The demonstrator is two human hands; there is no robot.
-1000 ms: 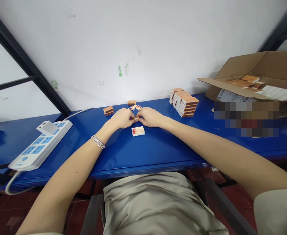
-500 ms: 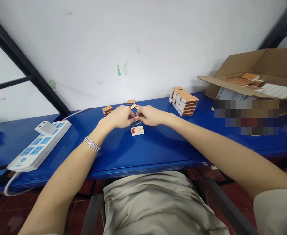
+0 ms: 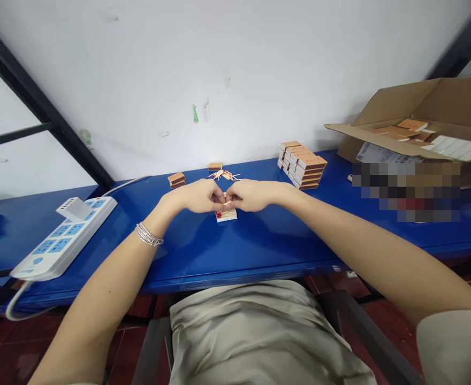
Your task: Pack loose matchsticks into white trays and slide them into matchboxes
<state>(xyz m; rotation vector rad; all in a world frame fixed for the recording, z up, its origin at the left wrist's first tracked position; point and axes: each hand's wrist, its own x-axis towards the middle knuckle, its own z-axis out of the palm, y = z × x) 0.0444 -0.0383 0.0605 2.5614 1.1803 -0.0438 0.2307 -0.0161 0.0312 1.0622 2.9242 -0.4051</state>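
My left hand (image 3: 204, 196) and my right hand (image 3: 251, 195) meet fingertip to fingertip over a small white matchbox tray (image 3: 227, 218). Red-tipped matches (image 3: 220, 214) lie inside that tray, partly covered by my fingers. Both hands are closed in a pinch, with pale matchsticks (image 3: 228, 202) just showing between them; how many is hidden. Beyond my hands, a loose pile of matches (image 3: 227, 175) is spread on the blue table.
Two matchboxes (image 3: 176, 179) are stacked behind my left hand, with another matchbox (image 3: 215, 166) by the wall. Stacked matchboxes (image 3: 302, 164) stand to the right, beside an open cardboard box (image 3: 384, 109) of more. A white power strip (image 3: 65, 238) lies left.
Both hands have come down toward me from beside the loose match pile to above the white tray. The pile now shows more fully, and the tray is partly covered.
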